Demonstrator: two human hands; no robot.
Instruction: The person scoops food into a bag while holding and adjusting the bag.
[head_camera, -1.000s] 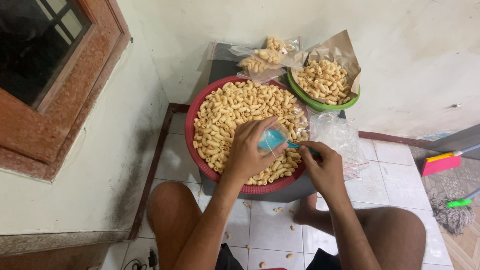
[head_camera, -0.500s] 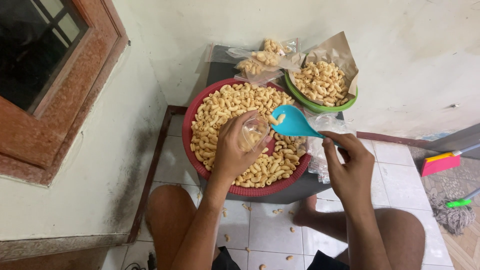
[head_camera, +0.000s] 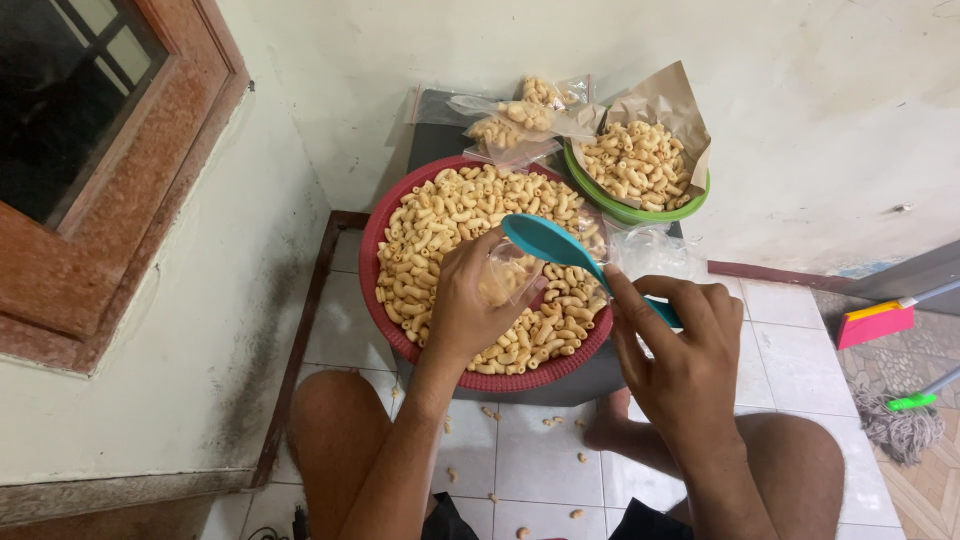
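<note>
Two hands work over the red basket (head_camera: 385, 300) of curled, macaroni-shaped snacks (head_camera: 460, 215). Compared with half a second earlier, the teal scoop (head_camera: 548, 243) sits lower and closer to the left hand, its bowl now turned over the mouth of the small clear bag (head_camera: 508, 278) rather than raised beside it. A second ago that scoop was down among the snacks with both hands close together; since then the right hand has drawn back toward the body and to the right.

The left hand (head_camera: 468, 305) reaches in from below, wrist bent, back of the hand facing up. Its fingers are curled shut around the small clear bag, holding it above the near half of the basket with its opening toward the scoop. The right hand (head_camera: 685, 350) is held over the basket's right rim, its fingers closed on the scoop's handle, forefinger stretched along it and pointing toward the bag.

Behind the basket stand a green bowl (head_camera: 640, 212) lined with brown paper and full of the same snacks, and a few filled clear bags (head_camera: 510, 125). Stray pieces lie on the tiled floor (head_camera: 780, 330) between the person's bare knees.
</note>
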